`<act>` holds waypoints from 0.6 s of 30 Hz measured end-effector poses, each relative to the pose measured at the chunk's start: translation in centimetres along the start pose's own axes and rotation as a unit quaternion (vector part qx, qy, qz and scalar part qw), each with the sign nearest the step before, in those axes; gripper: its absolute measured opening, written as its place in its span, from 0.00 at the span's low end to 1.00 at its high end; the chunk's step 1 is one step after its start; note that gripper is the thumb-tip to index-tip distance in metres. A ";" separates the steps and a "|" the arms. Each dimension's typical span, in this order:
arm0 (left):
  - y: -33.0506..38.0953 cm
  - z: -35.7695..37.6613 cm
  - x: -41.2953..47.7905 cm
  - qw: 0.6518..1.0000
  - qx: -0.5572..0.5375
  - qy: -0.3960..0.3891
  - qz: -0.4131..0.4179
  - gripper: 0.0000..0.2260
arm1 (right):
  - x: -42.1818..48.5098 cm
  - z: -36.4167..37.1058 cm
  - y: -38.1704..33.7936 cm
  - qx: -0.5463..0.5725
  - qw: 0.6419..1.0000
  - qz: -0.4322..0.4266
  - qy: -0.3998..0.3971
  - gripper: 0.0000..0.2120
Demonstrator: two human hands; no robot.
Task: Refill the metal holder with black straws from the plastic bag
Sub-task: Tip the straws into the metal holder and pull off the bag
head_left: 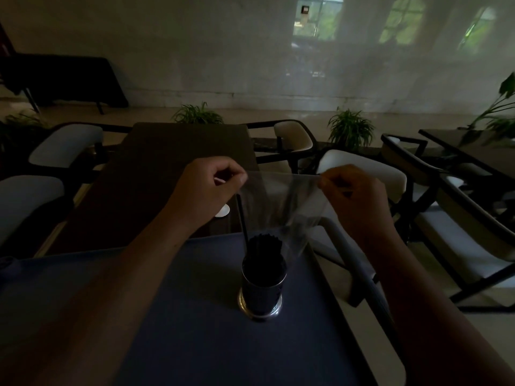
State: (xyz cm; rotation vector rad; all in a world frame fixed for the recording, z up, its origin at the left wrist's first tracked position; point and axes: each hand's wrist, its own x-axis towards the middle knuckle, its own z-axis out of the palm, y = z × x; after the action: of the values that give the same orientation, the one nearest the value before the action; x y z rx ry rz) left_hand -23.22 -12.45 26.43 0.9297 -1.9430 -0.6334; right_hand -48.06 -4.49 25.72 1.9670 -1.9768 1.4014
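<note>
A round metal holder (261, 298) stands on the dark blue tray surface (195, 316), packed with black straws (264, 247). Above it hangs a clear plastic bag (278, 201), stretched between both hands, its lower end draping over the straw tops. My left hand (207, 190) pinches the bag's left upper corner, and my right hand (352, 196) pinches the right one. One single black straw (242, 218) stands taller than the rest, running from under my left hand down into the holder. The room is dim.
Beyond the tray is a long dark wooden table (167, 174) with a small white disc (223, 210) on it. White-cushioned chairs (362, 174) stand on both sides. Potted plants (349, 129) line the floor by the far wall.
</note>
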 end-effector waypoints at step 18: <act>0.8 -0.2 -0.6 0.999 -0.025 0.023 -0.015 0.03 | -0.1 -0.7 -1.5 -0.004 1.000 0.012 0.003 0.03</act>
State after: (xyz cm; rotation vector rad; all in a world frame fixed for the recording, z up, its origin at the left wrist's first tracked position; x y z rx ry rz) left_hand -23.11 -11.50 26.83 0.9368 -1.8665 -0.6700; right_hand -47.20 -3.66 26.93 1.9399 -2.0077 1.4012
